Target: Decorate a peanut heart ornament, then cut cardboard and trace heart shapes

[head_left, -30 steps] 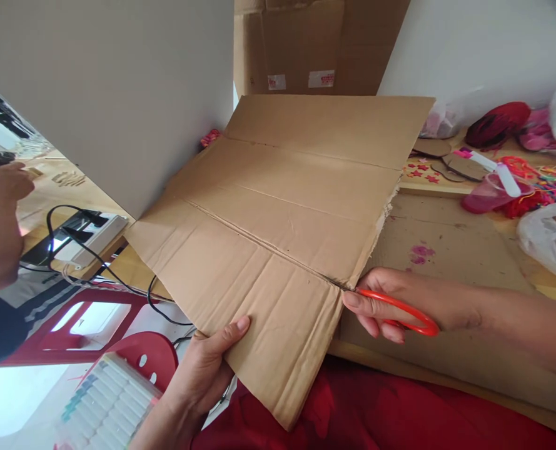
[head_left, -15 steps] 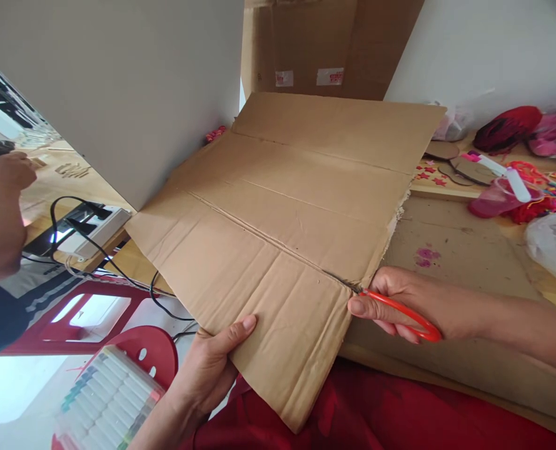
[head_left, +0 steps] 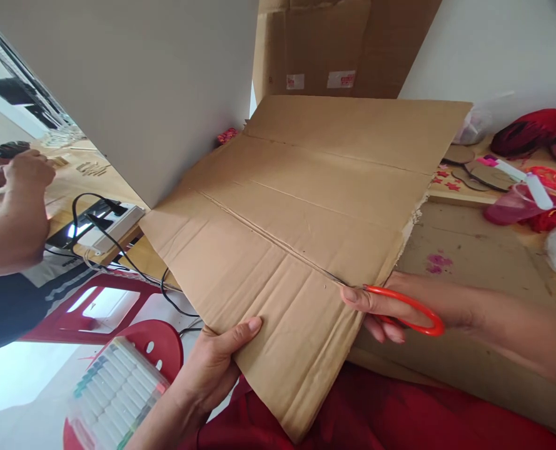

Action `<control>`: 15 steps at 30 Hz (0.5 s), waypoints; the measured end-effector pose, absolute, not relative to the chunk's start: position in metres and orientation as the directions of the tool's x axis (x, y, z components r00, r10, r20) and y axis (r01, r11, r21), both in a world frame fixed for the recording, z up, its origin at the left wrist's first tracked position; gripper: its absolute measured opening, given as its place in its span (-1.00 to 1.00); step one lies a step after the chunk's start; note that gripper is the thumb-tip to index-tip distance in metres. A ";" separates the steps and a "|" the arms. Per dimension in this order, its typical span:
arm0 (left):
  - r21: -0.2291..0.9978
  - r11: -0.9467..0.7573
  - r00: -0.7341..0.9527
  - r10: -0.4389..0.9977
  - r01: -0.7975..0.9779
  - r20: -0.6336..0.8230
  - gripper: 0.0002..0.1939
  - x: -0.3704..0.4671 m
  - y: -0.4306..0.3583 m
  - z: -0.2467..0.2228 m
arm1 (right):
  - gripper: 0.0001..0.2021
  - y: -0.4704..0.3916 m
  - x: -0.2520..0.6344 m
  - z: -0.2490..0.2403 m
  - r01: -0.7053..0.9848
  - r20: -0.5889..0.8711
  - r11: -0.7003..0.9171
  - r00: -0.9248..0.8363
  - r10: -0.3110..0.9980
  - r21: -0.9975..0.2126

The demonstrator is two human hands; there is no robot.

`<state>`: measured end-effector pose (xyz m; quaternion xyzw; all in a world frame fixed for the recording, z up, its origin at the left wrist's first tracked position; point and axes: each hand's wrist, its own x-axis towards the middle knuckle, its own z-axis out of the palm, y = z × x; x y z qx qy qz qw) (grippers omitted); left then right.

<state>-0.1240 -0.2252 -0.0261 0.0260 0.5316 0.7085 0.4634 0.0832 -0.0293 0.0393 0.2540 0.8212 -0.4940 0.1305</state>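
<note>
A large creased cardboard sheet (head_left: pixel 301 206) slants across the middle of the view, its right edge ragged. My left hand (head_left: pixel 219 359) grips its lower left edge, thumb on top and fingers underneath. At the right edge, my right hand (head_left: pixel 383 306) is closed around scissors (head_left: pixel 416 306) with red-orange handles. The scissor blades lie along a crease in the sheet, with a slit at the edge; the lower blade is hidden under the cardboard.
A grey panel (head_left: pixel 132 81) stands at the left, near a power strip (head_left: pixel 111 228) with black cables. A box of markers (head_left: pixel 118 387) sits on a red stool (head_left: pixel 169 356). A co-worker's hand (head_left: pixel 29 169) is at far left. Yarn and a pink cup (head_left: pixel 510 203) lie right.
My right hand and the scissors have shifted slightly left along the crease, further into the sheet. The whole view has swung a little, moving the background rightward.
</note>
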 end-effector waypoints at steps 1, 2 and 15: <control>0.774 -0.008 -0.569 0.683 -0.633 -0.458 -0.21 -0.124 -0.225 -0.026 | -0.20 -0.030 0.084 0.042 0.574 -0.488 0.388 -0.819 0.302 -0.721; 0.771 -0.009 -0.569 0.681 -0.637 -0.462 -0.21 -0.124 -0.225 -0.026 | -0.20 -0.031 0.085 0.044 0.590 -0.501 0.391 -0.807 0.313 -0.706; 0.740 -0.017 -0.553 0.676 -0.673 -0.487 -0.22 -0.121 -0.224 -0.022 | -0.39 -0.038 0.074 0.031 0.410 -0.399 -0.022 -0.872 0.282 -0.912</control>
